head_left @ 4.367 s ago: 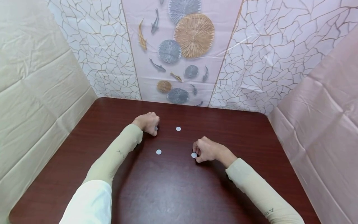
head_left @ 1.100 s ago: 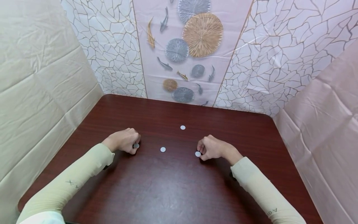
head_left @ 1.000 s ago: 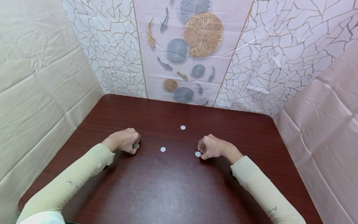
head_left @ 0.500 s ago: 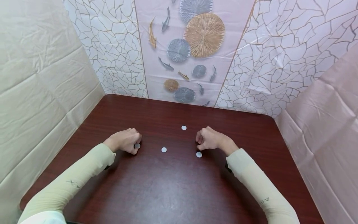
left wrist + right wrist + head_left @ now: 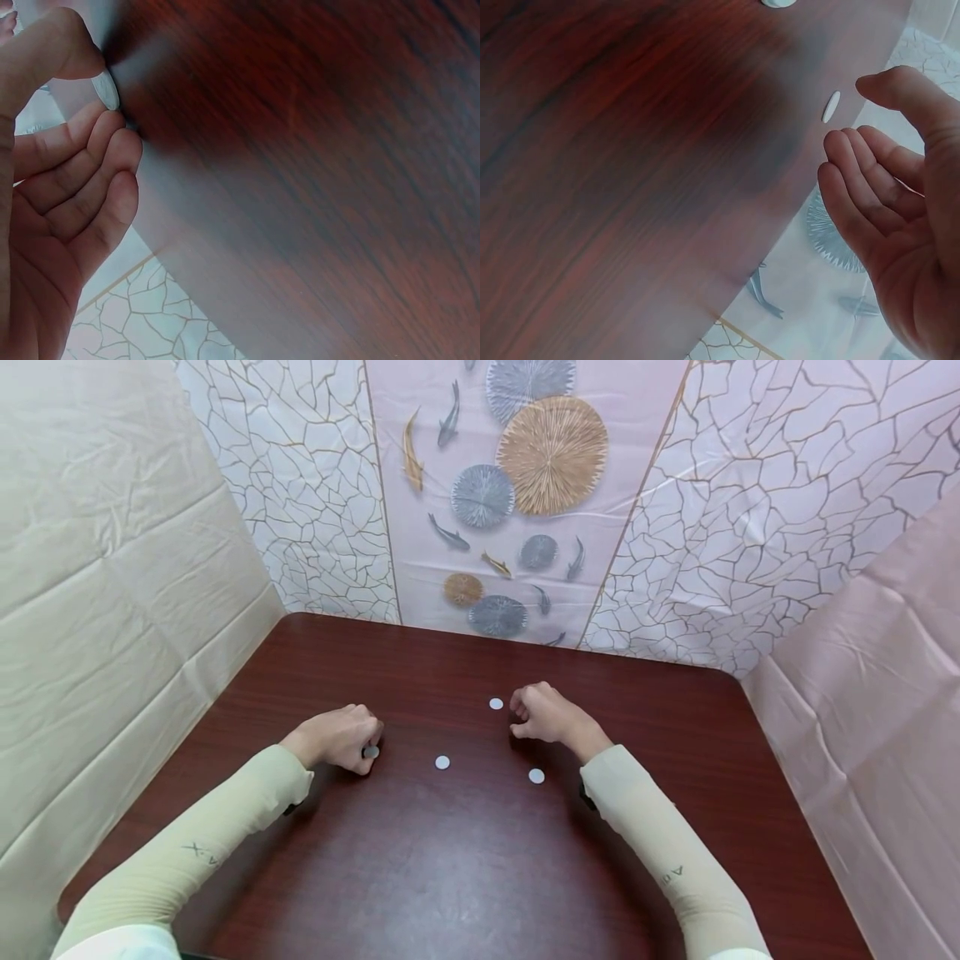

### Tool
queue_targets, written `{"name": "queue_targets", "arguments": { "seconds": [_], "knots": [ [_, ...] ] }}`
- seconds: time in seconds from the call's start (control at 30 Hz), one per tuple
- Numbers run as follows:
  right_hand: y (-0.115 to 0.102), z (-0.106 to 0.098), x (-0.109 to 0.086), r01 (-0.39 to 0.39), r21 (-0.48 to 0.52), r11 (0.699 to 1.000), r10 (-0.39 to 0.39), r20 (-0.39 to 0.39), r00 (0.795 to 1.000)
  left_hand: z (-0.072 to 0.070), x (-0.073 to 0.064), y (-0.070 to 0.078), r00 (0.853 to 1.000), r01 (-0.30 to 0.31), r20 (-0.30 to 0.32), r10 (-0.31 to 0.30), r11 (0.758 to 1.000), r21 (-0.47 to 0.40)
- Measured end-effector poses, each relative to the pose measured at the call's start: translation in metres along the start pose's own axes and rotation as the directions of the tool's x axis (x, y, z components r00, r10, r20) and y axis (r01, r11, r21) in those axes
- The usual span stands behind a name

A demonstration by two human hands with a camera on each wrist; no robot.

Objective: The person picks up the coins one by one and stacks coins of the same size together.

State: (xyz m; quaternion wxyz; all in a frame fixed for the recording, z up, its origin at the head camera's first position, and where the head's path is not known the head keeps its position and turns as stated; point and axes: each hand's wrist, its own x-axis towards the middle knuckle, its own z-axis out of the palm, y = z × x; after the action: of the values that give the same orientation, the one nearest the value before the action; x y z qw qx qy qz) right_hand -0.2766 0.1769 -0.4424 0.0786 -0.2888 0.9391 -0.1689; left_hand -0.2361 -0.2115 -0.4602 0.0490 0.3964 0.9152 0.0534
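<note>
My left hand (image 5: 337,739) rests low over the left part of the table, pinching a small white round disc (image 5: 107,91) between thumb and fingertip at the table surface. Toward the back, my right hand (image 5: 553,718) hovers just right of a flat white disc (image 5: 496,703). Its thumb and fingers are apart and loosely bent, with nothing between them; the right wrist view shows that disc (image 5: 831,107) beyond the gap. A third white disc (image 5: 536,776) lies nearer me, below the right hand. Another white disc (image 5: 442,762) lies between the two hands.
The dark reddish-brown table (image 5: 450,860) has rounded far corners. A patterned cloth with printed fish and round leaves (image 5: 551,456) hangs behind its far edge. Plain pale cloths hang at the left (image 5: 97,610) and right (image 5: 877,693).
Earlier, my left hand brought its disc back and leftward, then stayed there. My right hand has let go of the near-right disc and moved away and leftward to the far disc.
</note>
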Motion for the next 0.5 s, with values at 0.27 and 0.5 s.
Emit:
{"name": "queue_targets", "arguments": {
  "seconds": [0.27,0.5],
  "knots": [
    [0.001,0.004,0.018,-0.036,0.001,0.999,0.035,0.014,0.999,0.001,-0.001,-0.001,1.000,0.008,0.010,-0.008,1.000,-0.003],
    [0.004,0.005,0.031,-0.058,-0.003,0.998,0.058,0.014,0.998,0.001,-0.001,-0.001,1.000,-0.004,-0.010,0.004,1.000,0.005]
  ]
}}
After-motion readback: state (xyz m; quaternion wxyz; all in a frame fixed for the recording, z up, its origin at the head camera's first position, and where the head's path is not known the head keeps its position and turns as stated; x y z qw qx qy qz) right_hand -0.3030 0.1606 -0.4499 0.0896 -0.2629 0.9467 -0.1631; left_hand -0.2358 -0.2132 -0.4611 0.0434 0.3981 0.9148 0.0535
